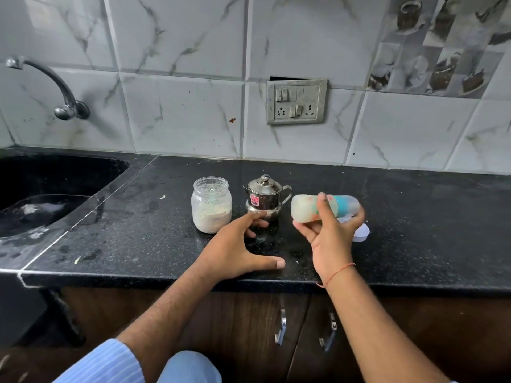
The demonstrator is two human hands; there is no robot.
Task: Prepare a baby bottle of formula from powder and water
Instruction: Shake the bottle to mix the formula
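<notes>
One bottle [305, 208], one jar [211, 205], one steel pot [265, 197] and one white lid [361, 233] are in play on the black counter [414, 217], with two hands over it. The right hand [330, 239] holds the bottle on its side above the counter, fingers wrapped round its middle, thumb across the front; the bottle is blurred, milky inside, with a teal collar toward the right. The left hand [237, 250] rests near the counter's front edge, fingers spread, holding nothing, fingertips just before the pot's base. The jar, open and part full of pale powder with a scoop standing in it, sits left of the pot, near mid-counter. The lid lies behind the right hand, partly hidden by it. A sink [55, 183] fills the counter's left end, under one tap [63, 103]. One switch plate [297, 102] is on the tiled wall behind.
</notes>
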